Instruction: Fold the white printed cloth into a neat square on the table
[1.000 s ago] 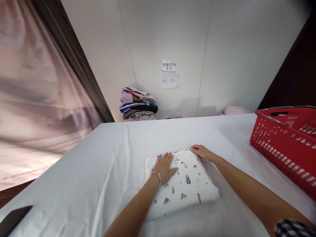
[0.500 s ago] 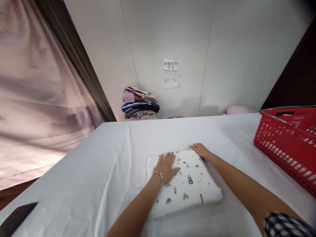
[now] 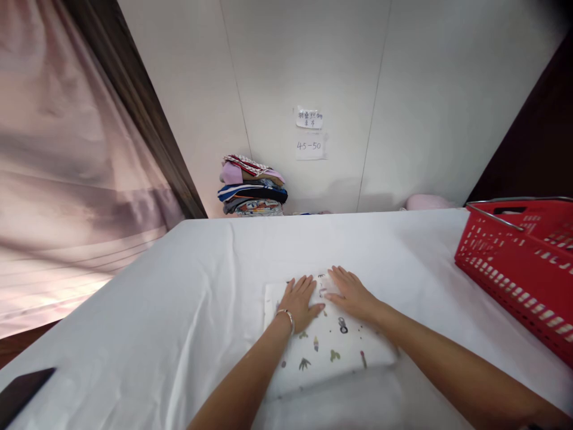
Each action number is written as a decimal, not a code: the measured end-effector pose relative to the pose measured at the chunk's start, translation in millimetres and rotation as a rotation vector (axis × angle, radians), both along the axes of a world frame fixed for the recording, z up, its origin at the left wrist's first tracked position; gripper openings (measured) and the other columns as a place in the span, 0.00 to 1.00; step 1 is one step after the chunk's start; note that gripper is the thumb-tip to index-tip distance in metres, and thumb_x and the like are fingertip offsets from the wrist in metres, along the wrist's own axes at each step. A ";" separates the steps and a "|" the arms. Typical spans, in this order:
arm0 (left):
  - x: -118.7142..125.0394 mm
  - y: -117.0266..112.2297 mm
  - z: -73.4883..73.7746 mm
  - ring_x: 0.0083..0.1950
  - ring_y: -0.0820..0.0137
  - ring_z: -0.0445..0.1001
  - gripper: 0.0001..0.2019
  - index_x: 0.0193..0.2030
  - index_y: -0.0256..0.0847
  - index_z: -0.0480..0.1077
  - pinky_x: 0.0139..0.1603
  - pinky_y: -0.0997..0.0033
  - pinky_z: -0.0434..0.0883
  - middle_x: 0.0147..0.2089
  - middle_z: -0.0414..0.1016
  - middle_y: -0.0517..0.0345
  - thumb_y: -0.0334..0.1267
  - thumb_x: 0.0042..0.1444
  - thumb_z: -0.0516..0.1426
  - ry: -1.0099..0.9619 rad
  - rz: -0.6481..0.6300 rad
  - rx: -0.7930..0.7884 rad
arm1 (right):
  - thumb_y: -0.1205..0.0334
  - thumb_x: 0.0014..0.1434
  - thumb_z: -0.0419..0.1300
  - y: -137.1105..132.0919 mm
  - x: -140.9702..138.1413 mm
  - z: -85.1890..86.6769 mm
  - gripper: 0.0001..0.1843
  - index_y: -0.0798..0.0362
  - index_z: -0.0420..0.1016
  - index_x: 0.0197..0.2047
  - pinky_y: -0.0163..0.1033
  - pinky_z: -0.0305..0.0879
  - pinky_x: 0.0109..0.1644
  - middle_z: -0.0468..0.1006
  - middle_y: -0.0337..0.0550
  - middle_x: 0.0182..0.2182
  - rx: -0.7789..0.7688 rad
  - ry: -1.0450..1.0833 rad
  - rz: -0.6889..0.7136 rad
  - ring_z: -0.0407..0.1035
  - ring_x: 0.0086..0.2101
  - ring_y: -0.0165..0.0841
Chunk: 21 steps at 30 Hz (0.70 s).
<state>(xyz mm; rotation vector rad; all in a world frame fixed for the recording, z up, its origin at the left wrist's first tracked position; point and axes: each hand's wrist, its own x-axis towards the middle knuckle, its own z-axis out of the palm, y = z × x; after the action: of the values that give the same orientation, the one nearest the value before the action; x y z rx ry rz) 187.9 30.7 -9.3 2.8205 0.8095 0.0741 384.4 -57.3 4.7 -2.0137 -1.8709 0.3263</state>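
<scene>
left hand (image 3: 301,303) and right hand (image 3: 351,294) open and flat, gripping nothing, atop a folded printed cloth (image 3: 329,346) over on the white-covered table (image 3: 147,310), paper label (image 3: 310,146) reading "45-50", handwritten Chinese sign (image 3: 309,119) above

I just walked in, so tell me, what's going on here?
A person's left hand and right hand lie palm down, side by side, on a folded cloth, near its far edge. Neither grips it. The cloth lies on the table; a basket stands to the right, and a clothes pile sits beyond the table's far edge.
</scene>
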 end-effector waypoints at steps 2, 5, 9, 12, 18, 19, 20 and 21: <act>0.2 0.1 -0.9 0.69 0.63 0.37 0.35 0.67 0.44 0.44 0.68 0.53 0.36 0.69 0.40 0.57 0.60 0.57 0.35 0.000 0.002 0.007 | 0.38 0.56 0.44 -2.4 -3.2 -8.7 0.41 0.56 0.48 0.65 0.53 0.33 0.63 0.44 0.51 0.65 -0.103 -0.067 -0.012 0.35 0.63 0.45; 0.6 0.0 -0.8 0.69 0.63 0.37 0.34 0.67 0.44 0.44 0.68 0.53 0.36 0.69 0.40 0.57 0.60 0.57 0.34 0.001 0.000 0.012 | 0.38 0.58 0.41 1.5 3.4 -14.9 0.41 0.56 0.46 0.66 0.54 0.31 0.63 0.42 0.50 0.65 -0.151 -0.116 -0.038 0.33 0.63 0.44; 0.9 0.2 0.6 0.69 0.64 0.38 0.35 0.66 0.43 0.45 0.68 0.53 0.36 0.69 0.41 0.57 0.60 0.57 0.34 0.003 0.000 0.002 | 0.37 0.57 0.40 4.8 8.3 -11.4 0.42 0.57 0.46 0.66 0.54 0.32 0.63 0.42 0.51 0.65 -0.177 -0.130 -0.043 0.33 0.63 0.44; 1.2 0.3 0.9 0.69 0.63 0.37 0.35 0.67 0.44 0.45 0.68 0.53 0.36 0.69 0.40 0.57 0.61 0.57 0.35 0.001 0.000 -0.008 | 0.36 0.57 0.41 1.4 7.5 -11.4 0.43 0.58 0.47 0.65 0.54 0.31 0.63 0.42 0.53 0.65 -0.150 -0.154 -0.105 0.32 0.63 0.44; 1.7 0.3 0.0 0.69 0.64 0.37 0.35 0.67 0.44 0.44 0.67 0.53 0.35 0.70 0.39 0.58 0.60 0.57 0.34 0.004 -0.004 -0.019 | 0.39 0.57 0.42 -3.0 12.2 -23.6 0.41 0.56 0.46 0.66 0.53 0.38 0.63 0.41 0.50 0.65 -0.152 -0.132 -0.158 0.34 0.63 0.45; 1.6 0.0 -0.3 0.69 0.64 0.37 0.35 0.67 0.44 0.44 0.67 0.53 0.35 0.69 0.40 0.57 0.61 0.57 0.34 0.005 -0.002 -0.023 | 0.39 0.57 0.42 -2.7 13.5 -25.7 0.40 0.56 0.46 0.66 0.53 0.38 0.63 0.42 0.50 0.65 -0.147 -0.130 -0.158 0.34 0.63 0.45; 1.7 -0.4 -0.5 0.69 0.64 0.37 0.36 0.67 0.44 0.44 0.67 0.53 0.35 0.69 0.40 0.57 0.61 0.56 0.34 0.002 0.000 -0.024 | 0.39 0.57 0.42 -2.2 14.8 -27.7 0.40 0.56 0.46 0.66 0.53 0.39 0.62 0.42 0.50 0.65 -0.140 -0.130 -0.158 0.34 0.63 0.45; 1.9 -0.9 -0.5 0.69 0.64 0.37 0.36 0.66 0.44 0.44 0.67 0.53 0.35 0.69 0.40 0.57 0.61 0.56 0.34 -0.003 -0.001 -0.024 | 0.39 0.57 0.42 -1.8 16.1 -29.6 0.40 0.56 0.46 0.66 0.53 0.40 0.62 0.43 0.50 0.65 -0.132 -0.132 -0.157 0.35 0.63 0.45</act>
<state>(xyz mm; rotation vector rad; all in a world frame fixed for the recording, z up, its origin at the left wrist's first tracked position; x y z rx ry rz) 189.8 29.9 -9.8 2.7972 0.8032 0.0674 400.5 -59.0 -24.9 -2.3064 -1.7940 0.2860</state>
